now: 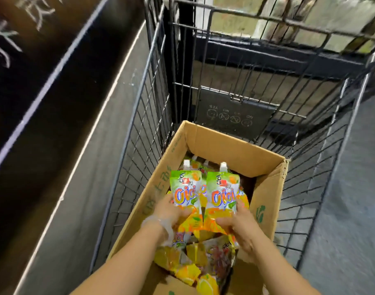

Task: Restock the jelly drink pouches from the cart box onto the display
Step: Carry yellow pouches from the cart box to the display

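Note:
An open cardboard box [235, 154] sits in a wire shopping cart [152, 128]. Inside lie several jelly drink pouches [205, 258], orange and grape, in a loose heap. My left hand [171, 213], in a thin clear glove, grips the lower part of an upright orange pouch [185, 188] with a white cap. My right hand [237, 224] grips a second orange pouch [222, 192] beside it. Both pouches are raised above the heap, side by side and touching.
A dark display base with a white edge strip [82, 133] runs along the left of the cart. The cart's folded child-seat flap [235, 111] stands at the far end. Grey floor [348, 188] lies to the right.

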`<action>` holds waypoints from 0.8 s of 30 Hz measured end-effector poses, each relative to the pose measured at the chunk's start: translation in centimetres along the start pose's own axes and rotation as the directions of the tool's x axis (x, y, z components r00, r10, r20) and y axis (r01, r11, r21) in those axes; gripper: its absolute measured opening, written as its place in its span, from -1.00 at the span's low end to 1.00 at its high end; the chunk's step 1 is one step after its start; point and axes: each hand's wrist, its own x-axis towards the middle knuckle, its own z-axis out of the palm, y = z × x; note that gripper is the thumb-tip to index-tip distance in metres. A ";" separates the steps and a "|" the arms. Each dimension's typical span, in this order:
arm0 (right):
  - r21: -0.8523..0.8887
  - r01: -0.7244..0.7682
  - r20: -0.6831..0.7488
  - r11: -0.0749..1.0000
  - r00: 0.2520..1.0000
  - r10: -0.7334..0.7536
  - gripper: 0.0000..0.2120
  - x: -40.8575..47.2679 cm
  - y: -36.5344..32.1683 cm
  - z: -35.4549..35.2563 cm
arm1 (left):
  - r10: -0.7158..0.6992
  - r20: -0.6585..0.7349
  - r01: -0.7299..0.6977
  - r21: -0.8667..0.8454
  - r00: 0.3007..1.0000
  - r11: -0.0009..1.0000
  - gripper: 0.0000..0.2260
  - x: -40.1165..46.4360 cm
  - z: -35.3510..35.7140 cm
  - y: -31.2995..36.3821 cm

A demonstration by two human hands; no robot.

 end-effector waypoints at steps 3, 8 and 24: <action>0.032 0.186 0.131 0.982 0.973 -0.188 -0.52 -4.1 -2.7 0.2 | 0.058 0.006 -0.056 -0.125 0.998 0.991 -0.66 -4.2 -0.2 0.0; -0.033 0.365 0.270 0.930 0.899 -0.344 -0.71 -12.0 -4.9 0.4 | 0.227 -0.068 -0.237 -0.269 0.972 0.933 -0.63 -13.2 0.2 -1.5; -0.151 0.526 0.755 0.837 0.608 -0.245 -0.78 -33.3 2.5 11.4 | 0.271 -0.531 -0.543 -0.465 0.803 0.699 -0.61 -37.8 -9.9 -18.0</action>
